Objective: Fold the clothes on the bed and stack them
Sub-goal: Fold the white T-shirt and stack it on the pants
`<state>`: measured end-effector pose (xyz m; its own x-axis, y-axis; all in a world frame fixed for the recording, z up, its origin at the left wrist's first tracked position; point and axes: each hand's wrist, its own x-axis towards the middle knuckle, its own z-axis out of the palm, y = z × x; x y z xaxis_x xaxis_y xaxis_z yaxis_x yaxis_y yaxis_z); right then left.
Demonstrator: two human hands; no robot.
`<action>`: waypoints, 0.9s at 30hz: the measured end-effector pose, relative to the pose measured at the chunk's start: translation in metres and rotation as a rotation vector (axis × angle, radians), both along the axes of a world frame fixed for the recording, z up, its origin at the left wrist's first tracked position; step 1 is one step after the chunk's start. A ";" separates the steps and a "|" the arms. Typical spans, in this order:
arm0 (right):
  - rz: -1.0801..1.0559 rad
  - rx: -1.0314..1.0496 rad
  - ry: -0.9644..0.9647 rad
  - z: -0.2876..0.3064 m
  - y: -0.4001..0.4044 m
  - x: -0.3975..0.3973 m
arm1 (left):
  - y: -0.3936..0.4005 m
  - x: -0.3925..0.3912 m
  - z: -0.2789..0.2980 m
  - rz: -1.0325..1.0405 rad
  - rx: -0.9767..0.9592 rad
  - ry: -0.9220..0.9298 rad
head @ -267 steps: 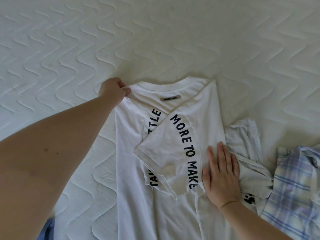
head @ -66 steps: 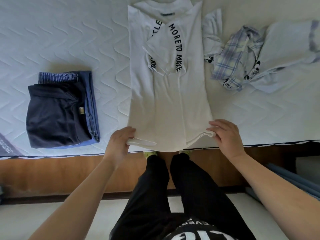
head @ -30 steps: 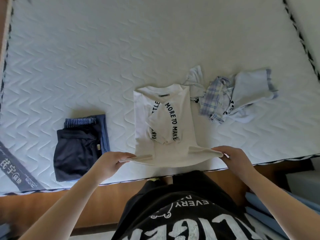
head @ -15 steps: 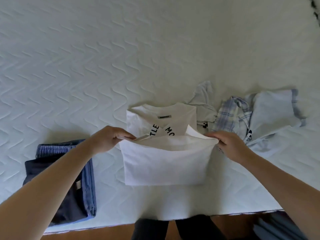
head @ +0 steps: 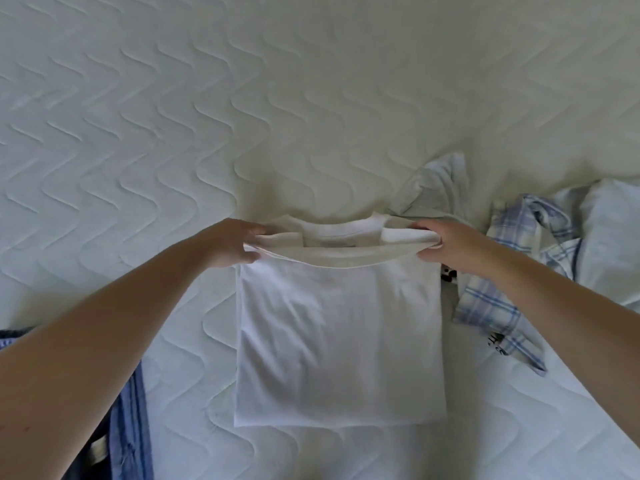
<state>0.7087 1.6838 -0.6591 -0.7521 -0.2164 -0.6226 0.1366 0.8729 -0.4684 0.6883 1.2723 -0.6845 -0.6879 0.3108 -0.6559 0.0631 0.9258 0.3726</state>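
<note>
A white T-shirt [head: 339,341] lies on the quilted white bed [head: 173,116], folded in half with its bottom half laid over the top half. My left hand [head: 232,242] pinches the left corner of the hem and my right hand [head: 446,242] pinches the right corner, both held just above the collar. The printed lettering is hidden under the fold. A pile of unfolded clothes lies to the right: a blue plaid garment [head: 505,306], a pale blue one [head: 609,237] and a light grey-white piece [head: 436,188].
A stack of folded dark navy and blue clothes [head: 128,438] shows at the lower left, mostly hidden by my left forearm. The mattress stretches far beyond the shirt at the top and left.
Both hands carried the shirt's hem from the bed's near edge up to the collar, folding the shirt in half and covering the lettering. The camera moved closer over the bed.
</note>
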 end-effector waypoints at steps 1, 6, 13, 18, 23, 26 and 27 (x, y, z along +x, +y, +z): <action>0.038 0.033 -0.012 -0.001 -0.006 -0.006 | 0.006 -0.003 0.001 -0.034 -0.025 -0.004; 0.180 0.236 0.102 -0.013 -0.038 -0.015 | 0.045 -0.010 -0.002 -0.171 -0.072 0.007; 0.164 -0.129 0.176 -0.012 -0.041 -0.021 | 0.030 -0.021 0.016 -0.088 0.079 0.004; 0.153 -0.165 0.144 -0.020 -0.040 -0.040 | 0.031 -0.041 0.017 -0.085 0.059 -0.010; 0.027 0.016 0.201 -0.039 -0.040 -0.047 | 0.041 -0.043 0.003 -0.030 -0.045 0.049; -0.043 0.014 0.276 -0.044 -0.040 -0.048 | 0.042 -0.042 -0.001 0.060 -0.027 0.050; -0.039 -0.005 0.280 -0.043 -0.039 -0.047 | 0.041 -0.041 -0.002 0.076 -0.019 0.040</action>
<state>0.6616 1.6445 -0.7023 -0.9024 -0.1866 -0.3884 0.0345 0.8673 -0.4966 0.6470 1.3135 -0.6868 -0.7351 0.2445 -0.6324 0.0069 0.9353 0.3537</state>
